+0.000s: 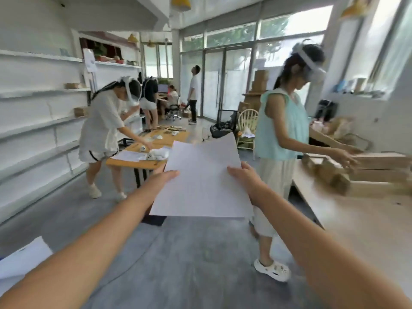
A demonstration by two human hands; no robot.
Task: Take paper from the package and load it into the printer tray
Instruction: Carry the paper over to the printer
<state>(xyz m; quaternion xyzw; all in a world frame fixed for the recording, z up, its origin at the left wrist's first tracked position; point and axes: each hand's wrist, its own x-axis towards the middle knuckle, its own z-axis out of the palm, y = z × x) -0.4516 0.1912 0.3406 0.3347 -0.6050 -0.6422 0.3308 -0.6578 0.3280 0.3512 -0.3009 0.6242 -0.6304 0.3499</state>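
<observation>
Both arms are stretched forward and the stack of white paper (200, 179) is held in the air between them, well above the grey floor (178, 264). The left hand (162, 176) grips the left edge with the thumb on top, and the right hand (244, 177) grips the right edge in the same way; the other fingers are under the sheets and hidden. To do this step well, I think the person should keep the sheets flat and squared, because the far corners already fan a little, and carry them level to the tray before any edge bends. The printer and its tray are not visible anywhere, so I cannot tell how far the paper must go. At the lower left a white sheet or package (22, 257) is cut by the frame, and the picture is too blurred to say which it is.
</observation>
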